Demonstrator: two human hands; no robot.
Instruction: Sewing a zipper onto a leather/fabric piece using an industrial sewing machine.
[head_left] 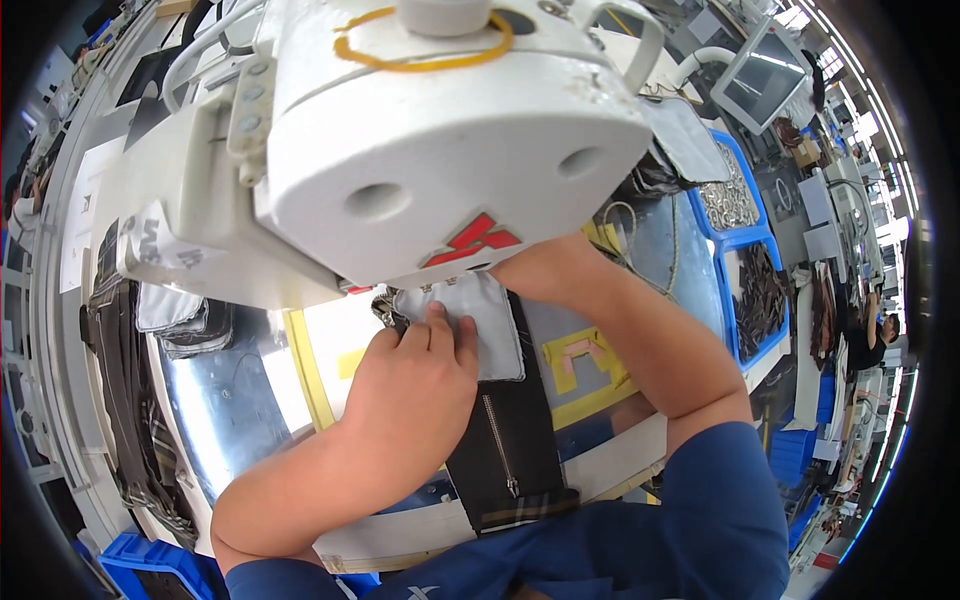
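My left hand [410, 385] lies on a light grey fabric piece [497, 345], its fingers stretched out and pressing flat near the machine's front. Beneath the grey piece runs a black fabric panel [535, 430] with a metal zipper [497, 445], reaching back toward my body. The far end of the grey piece goes under the head of a white sewing machine [450, 160]. My right hand [535, 270] is at the grey piece's far right corner; the machine head hides its fingers. A dark bit with metal teeth [385, 305] shows beside my left fingertips.
Blue trays at the right hold metal parts [735, 195] and dark strips [757, 290]. Stacked grey-and-black pieces [185, 320] lie left of the machine, with dark fabric [130, 400] hanging beyond. Yellow tape [310, 370] marks the table. A screen [762, 75] stands at the far right.
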